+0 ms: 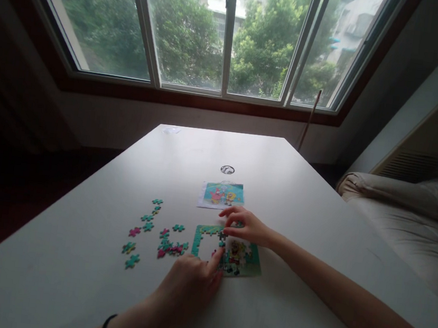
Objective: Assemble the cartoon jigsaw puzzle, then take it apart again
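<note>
A partly filled jigsaw puzzle (pixel 196 238) with a green-blue border lies on the white table. Its right part shows a yellow cartoon figure, and a gap is left of centre. My left hand (pixel 195 278) rests at the near edge, index finger stretched onto a piece beside the gap, other fingers curled and partly hidden. From the right, my right hand (pixel 247 226) reaches over the upper edge, thumb and a bent finger close together at a small puzzle piece (pixel 222 236). Its other fingers are spread. Loose puzzle pieces (pixel 172 249) in teal and pink lie left of the frame.
A printed cartoon picture (pixel 223 194) lies beyond the puzzle. Behind it, a round metal-rimmed disc (pixel 227 170) is set in the white table (pixel 73 242). More loose pieces (pixel 132 261) are scattered farther left. A padded beige seat (pixel 407 219) stands at the right, with a window ahead.
</note>
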Available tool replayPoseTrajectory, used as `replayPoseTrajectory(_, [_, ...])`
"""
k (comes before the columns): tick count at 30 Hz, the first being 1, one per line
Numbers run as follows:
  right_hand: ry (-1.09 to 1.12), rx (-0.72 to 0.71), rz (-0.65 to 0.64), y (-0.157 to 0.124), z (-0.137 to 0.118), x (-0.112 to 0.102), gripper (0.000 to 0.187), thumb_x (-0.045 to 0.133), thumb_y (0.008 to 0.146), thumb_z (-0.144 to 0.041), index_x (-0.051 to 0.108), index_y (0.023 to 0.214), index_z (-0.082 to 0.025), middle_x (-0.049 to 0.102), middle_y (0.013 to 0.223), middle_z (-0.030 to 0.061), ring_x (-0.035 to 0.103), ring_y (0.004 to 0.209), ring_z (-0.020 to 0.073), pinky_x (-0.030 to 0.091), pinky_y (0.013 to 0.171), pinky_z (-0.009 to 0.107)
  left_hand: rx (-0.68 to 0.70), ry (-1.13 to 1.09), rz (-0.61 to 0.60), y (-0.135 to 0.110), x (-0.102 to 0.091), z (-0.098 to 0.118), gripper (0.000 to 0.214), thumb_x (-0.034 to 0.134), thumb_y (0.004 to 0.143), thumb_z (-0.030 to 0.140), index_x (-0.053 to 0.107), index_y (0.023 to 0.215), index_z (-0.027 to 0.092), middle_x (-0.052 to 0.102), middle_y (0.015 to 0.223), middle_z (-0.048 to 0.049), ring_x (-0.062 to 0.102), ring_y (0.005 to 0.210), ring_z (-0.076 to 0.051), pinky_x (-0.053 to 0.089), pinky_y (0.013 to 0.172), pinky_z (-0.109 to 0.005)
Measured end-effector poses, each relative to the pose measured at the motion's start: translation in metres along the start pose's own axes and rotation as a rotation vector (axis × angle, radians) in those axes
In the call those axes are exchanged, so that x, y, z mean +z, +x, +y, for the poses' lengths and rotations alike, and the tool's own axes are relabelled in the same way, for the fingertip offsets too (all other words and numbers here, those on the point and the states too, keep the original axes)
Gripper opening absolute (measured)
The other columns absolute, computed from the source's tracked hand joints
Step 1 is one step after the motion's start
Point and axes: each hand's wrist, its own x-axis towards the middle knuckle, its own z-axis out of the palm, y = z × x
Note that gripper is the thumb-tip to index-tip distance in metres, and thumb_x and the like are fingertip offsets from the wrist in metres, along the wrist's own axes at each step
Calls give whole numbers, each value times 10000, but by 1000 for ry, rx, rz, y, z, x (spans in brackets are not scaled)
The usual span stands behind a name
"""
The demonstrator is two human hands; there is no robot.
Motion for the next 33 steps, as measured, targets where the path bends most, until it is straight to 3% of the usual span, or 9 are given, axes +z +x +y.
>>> replayPoseTrajectory(10, [-55,10,15,-2,0,6,87,643,735,-230,626,678,-167,596,1018,51,510,992,183,367,908,356,50,74,94,0,8,1,339,404,837,191,519,1136,82,642,546,-63,612,456,-198,485,487,-303])
replayPoseTrajectory(26, [-78,-33,42,-3,2,6,112,682,693,-233,608,649,-160,588,976,47,522,936,169,400,860,318,68,114,40,2,5,2,340,395,846,177,522,1146,77,646,563,-73,616,476,-200,492,499,-309])
replayPoseTrajectory(33, [-32,-34,63,-1,7,3,111,667,711,-257,611,705,-161,612,928,40,543,887,162,419,826,305,73,74,122,1,7,1,324,367,840,173,535,1106,92,631,540,-58,593,454,-176,478,502,-284])
